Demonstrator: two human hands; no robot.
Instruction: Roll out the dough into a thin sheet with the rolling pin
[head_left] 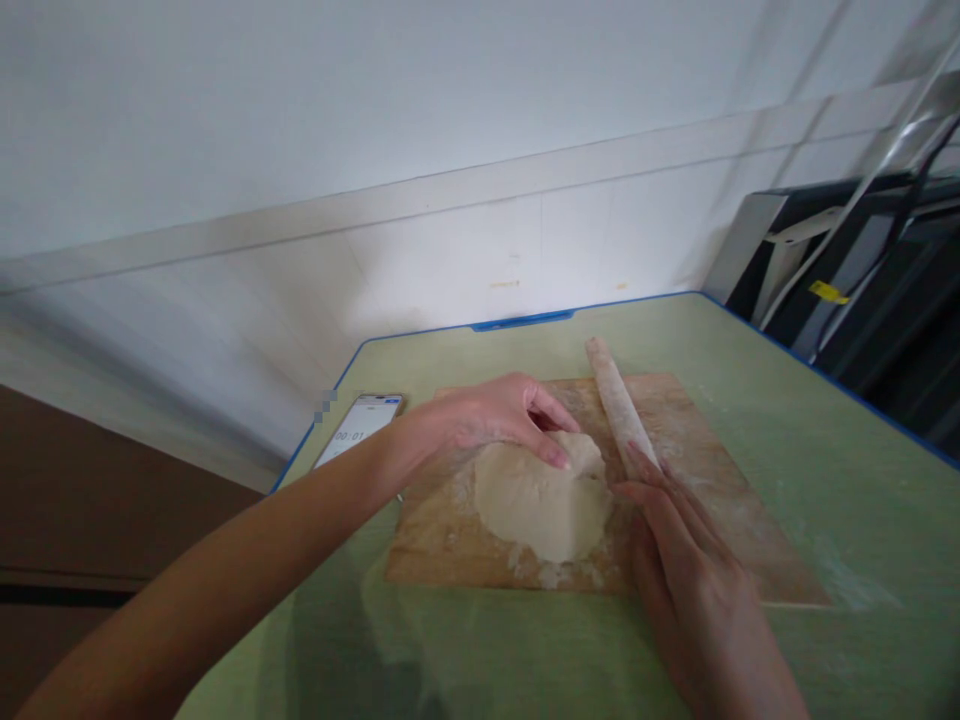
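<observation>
A flattened round of pale dough (536,505) lies on a floured wooden board (720,490). My left hand (514,412) reaches over from the left and grips the dough's far edge, thumb on top and fingers curled behind it. A crease runs through the dough to the right of the thumb. Just right of the dough, a flour-dusted rolling pin (616,400) slants away across the board. My right hand (686,545) is closed over its near end, which the fingers mostly hide.
The board rests on a green table (480,640) with a blue edge, backed by a white wall. Partly behind my left forearm, a phone (367,415) shows a timer. Loose flour (855,580) marks the tabletop at right. Dark panels and cables (847,260) stand beyond the right edge.
</observation>
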